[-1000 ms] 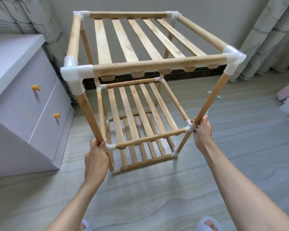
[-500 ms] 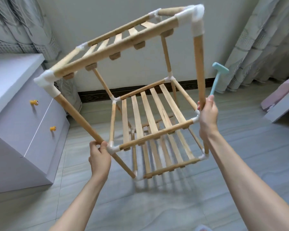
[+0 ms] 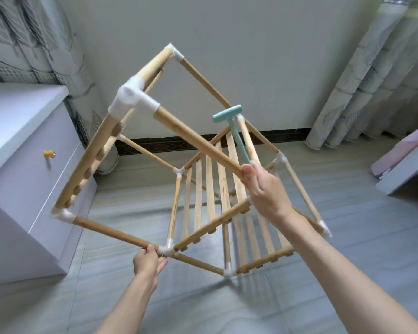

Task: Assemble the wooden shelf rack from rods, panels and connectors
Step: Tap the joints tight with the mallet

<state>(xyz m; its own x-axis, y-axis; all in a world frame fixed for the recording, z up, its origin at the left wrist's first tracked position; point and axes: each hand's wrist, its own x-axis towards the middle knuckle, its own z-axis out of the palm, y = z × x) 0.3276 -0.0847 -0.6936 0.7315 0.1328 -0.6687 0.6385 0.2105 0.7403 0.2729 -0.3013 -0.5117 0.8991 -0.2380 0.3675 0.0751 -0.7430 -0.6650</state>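
Two hands: both on the rack.
Rack: tipped on its side, held above the floor, slats near upright.
Left hand: grasps a rod beside a white connector.
Right hand: clenched round a rod and a teal mallet, head up.
Cabinet: at left.

I hold the rack tilted in mid-frame above the floor. My left hand is at its lower edge, my right hand right of centre with the mallet rising above it. A cabinet stands at left, curtains at upper right, a wall behind.
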